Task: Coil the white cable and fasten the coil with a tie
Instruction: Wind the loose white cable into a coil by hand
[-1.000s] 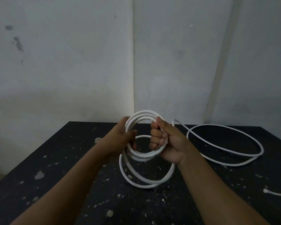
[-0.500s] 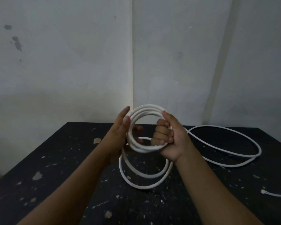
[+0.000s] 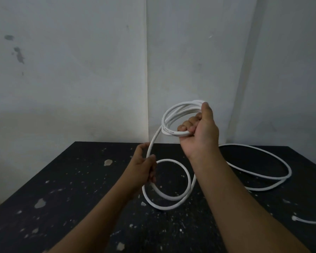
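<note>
My right hand (image 3: 201, 132) is raised above the table, fist closed around a small coil of white cable (image 3: 173, 115) with several loops. From the coil a single strand (image 3: 153, 143) drops down to my left hand (image 3: 144, 168), which pinches it between thumb and fingers lower and to the left. Below the hands a loose loop (image 3: 171, 181) lies on the table. A big slack loop of the cable (image 3: 274, 170) spreads on the table to the right. No tie is visible.
The black paint-flecked table (image 3: 71, 198) stands against a white wall corner (image 3: 146, 70). A white cable end (image 3: 297, 219) lies near the right edge of view.
My right hand has lifted the coil up and to the right. My left hand has let go of the coil, dropped lower left and now holds the single strand.
</note>
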